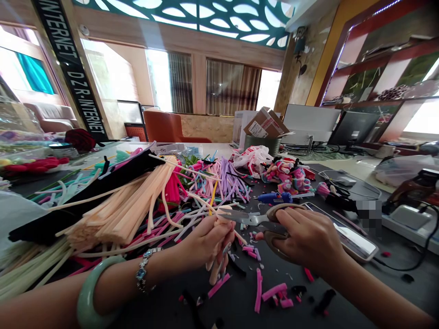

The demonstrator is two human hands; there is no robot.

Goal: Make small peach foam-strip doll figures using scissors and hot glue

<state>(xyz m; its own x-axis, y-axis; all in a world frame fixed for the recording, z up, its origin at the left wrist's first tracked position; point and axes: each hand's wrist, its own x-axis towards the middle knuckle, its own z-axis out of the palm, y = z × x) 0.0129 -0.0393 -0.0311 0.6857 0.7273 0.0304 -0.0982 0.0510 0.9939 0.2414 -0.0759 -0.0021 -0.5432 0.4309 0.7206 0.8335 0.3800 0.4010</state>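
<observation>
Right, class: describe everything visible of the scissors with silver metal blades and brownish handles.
The scissors have silver, metal-looking blades and thick, dull brownish loop handles. The right hand grips the loops, which stand apart. The blades point toward the pale peach piece in the left hand; whether they touch it is unclear.

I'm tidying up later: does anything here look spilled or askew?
Yes. Pink offcuts lie scattered on the dark tabletop near the scissors, loose rather than gathered. At the back, a cardboard box sits at a slant instead of flat.
</observation>
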